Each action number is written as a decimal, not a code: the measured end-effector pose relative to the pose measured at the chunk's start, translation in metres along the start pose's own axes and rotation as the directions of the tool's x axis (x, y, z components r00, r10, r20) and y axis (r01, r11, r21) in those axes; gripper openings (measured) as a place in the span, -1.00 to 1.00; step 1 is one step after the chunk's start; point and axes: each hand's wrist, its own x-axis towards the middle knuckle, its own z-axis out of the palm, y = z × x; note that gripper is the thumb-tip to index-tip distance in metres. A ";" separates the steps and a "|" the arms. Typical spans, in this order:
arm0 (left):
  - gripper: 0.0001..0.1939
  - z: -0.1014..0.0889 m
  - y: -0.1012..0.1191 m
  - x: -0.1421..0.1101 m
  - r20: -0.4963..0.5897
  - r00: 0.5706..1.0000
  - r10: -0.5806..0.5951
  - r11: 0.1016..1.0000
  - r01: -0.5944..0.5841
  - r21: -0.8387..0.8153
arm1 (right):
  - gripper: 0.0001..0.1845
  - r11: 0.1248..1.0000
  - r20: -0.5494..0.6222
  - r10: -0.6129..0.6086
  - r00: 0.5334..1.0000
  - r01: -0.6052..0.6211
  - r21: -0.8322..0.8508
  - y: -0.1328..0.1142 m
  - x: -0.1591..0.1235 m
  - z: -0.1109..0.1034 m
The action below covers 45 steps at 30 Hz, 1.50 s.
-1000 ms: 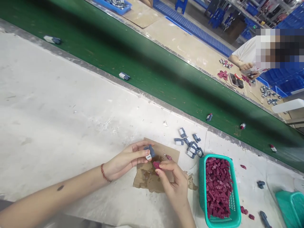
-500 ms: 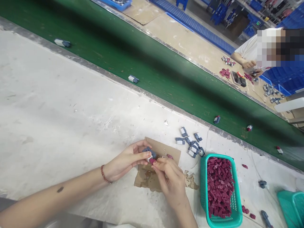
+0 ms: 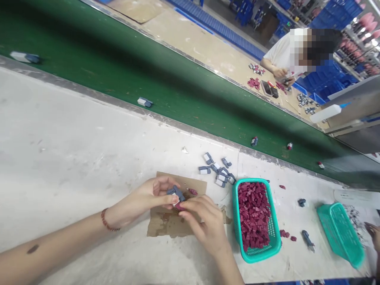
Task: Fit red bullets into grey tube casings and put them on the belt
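Note:
My left hand (image 3: 145, 198) pinches a small blue-grey and white plastic part (image 3: 177, 192) between thumb and fingers. Against the white end of that part, my right hand (image 3: 206, 221) presses a maroon plastic piece (image 3: 179, 206) with thumb and forefinger. Both hands are over a wet-stained piece of brown cardboard (image 3: 158, 227), where another maroon piece (image 3: 192, 191) lies. Several blue-grey and white parts (image 3: 221, 174) form a loose pile beyond my right hand. To its right stands a teal basket (image 3: 276, 247) filled with maroon pieces (image 3: 253, 213).
A green conveyor belt (image 3: 190, 114) crosses diagonally behind the table, carrying several scattered parts. Across it a co-worker (image 3: 280, 47) handles similar pieces. A second teal basket (image 3: 338, 233) stands at right, near another person's hand (image 3: 373, 233). A white bottle (image 3: 326, 114) shows upper right.
The view has swung right, so everything sits further left in the picture. My hands still hold the part and maroon piece together over the cardboard.

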 end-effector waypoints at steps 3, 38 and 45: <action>-0.55 0.001 0.022 0.027 -0.028 0.992 0.123 0.985 -0.119 0.128 | -0.85 0.962 -0.176 0.157 0.972 -0.191 -0.197 0.012 -0.015 -0.041; -0.61 -0.068 0.088 0.132 -0.181 0.739 0.648 0.589 -0.337 0.734 | -0.66 0.923 -0.018 0.368 0.929 -0.368 -0.112 0.016 -0.010 0.019; -0.76 -0.040 0.035 0.052 -0.012 0.946 0.324 0.905 -0.306 0.296 | -0.57 0.906 0.133 0.144 0.981 -0.076 -0.417 0.018 0.001 0.038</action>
